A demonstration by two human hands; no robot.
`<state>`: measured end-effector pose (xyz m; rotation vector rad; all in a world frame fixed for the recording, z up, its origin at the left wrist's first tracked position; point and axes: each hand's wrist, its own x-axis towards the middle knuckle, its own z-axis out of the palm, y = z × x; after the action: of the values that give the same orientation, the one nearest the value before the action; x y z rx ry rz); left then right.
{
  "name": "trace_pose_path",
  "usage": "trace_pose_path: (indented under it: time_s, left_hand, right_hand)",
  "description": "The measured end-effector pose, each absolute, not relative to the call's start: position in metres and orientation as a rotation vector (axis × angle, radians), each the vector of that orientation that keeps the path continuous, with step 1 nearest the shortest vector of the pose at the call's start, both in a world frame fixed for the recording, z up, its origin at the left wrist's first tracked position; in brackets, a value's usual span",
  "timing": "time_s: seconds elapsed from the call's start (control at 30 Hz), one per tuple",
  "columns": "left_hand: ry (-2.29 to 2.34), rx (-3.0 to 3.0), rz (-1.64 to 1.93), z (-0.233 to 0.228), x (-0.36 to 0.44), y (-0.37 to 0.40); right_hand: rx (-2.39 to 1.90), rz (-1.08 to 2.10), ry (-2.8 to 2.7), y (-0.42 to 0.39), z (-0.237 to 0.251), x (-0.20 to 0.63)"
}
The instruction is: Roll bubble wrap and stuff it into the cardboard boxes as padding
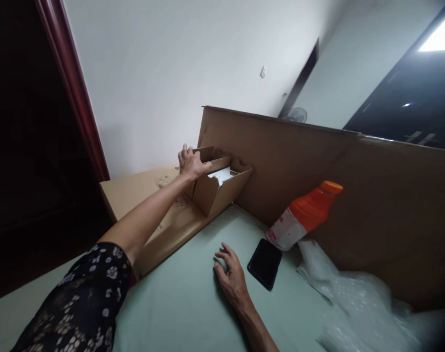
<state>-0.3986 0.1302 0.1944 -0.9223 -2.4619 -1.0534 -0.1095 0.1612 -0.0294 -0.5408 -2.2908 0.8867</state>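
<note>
My left hand (pixel 190 163) reaches far forward and grips the near rim of a small open cardboard box (pixel 217 193). White paper or a white part (pixel 222 174) lies inside the box. The box stands on a larger flat carton (pixel 134 193). My right hand (pixel 232 276) rests palm down with fingers spread on the pale green surface (pixel 178 298), holding nothing, just left of a black phone (pixel 264 263).
An orange bottle (pixel 305 215) with a white label leans against a big upright cardboard sheet (pixel 354 195) on the right. Crumpled clear plastic wrap (pixel 350 298) lies at the lower right. A dark doorway with a red frame (pixel 74 88) is to the left.
</note>
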Motion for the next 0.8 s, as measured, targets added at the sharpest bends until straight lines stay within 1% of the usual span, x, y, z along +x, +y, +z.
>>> trace_pose_path:
  time_s: [0.07, 0.17, 0.33, 0.47, 0.8]
  left_hand:
    - [-2.564, -0.932, -0.984, 0.209, -0.410, 0.145]
    - [-2.660, -0.932, -0.905, 0.208, -0.406, 0.155]
    - [-2.532, -1.014, -0.840, 0.187, -0.372, 0.146]
    - [-2.442, -1.038, -0.835, 0.181, -0.354, 0.141]
    - [-2.414, -1.015, -0.821, 0.177, -0.349, 0.142]
  right_hand:
    - [-0.552, 0.894, -2.282, 0.162, -0.029, -0.109]
    - [-0.586, 0.911, -2.253, 0.164, -0.031, -0.108]
    - [-0.600, 0.981, -2.175, 0.174, -0.044, -0.109]
    - [-0.569, 1.006, -2.173, 0.182, -0.053, -0.108]
    - [-0.559, 1.027, -2.155, 0.190, -0.050, -0.105]
